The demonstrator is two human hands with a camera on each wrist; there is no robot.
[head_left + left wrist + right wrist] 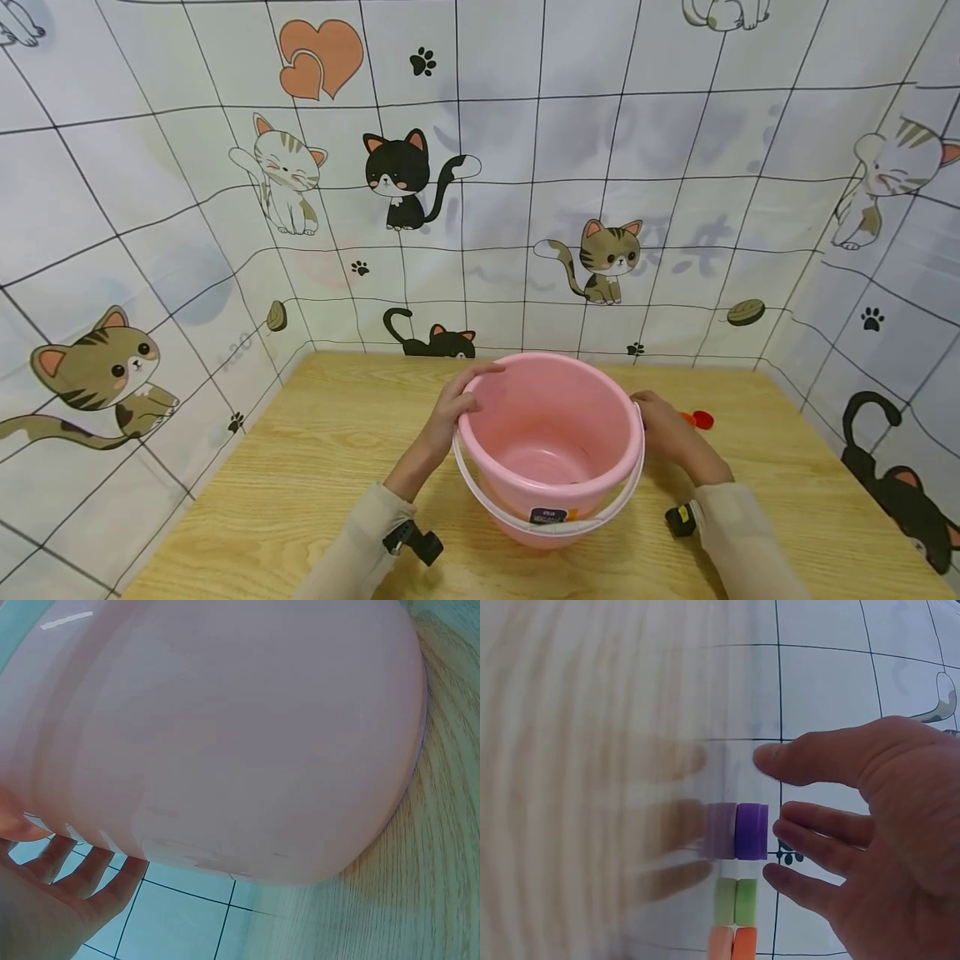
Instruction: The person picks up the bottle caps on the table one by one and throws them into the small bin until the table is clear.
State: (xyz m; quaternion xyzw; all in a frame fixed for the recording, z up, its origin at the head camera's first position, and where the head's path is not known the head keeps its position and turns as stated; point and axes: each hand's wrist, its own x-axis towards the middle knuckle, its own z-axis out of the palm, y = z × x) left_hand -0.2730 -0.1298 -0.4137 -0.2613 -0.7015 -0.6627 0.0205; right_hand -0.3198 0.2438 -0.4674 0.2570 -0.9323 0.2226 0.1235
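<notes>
A pink bucket (pixel 555 450) stands on the wooden table, its mouth facing up and its white handle (pixel 551 527) hanging down at the near side. My left hand (pixel 453 408) grips the bucket's left rim, and its fingers show past the bucket's side in the left wrist view. Beyond the bucket's right side is my right hand (pixel 663 425), its fingers partly hidden by the bucket in the head view. In the right wrist view, that hand holds nothing, with thumb and fingers spread just short of a small purple round piece (pixel 751 832).
Beside the purple piece sit a green piece (pixel 746 902) and an orange piece (pixel 744 945). A red disc (pixel 702 419) lies on the wooden table (pixel 337 442) right of my right hand. Cat-patterned sheeting (pixel 495 192) rises behind the table and along both sides.
</notes>
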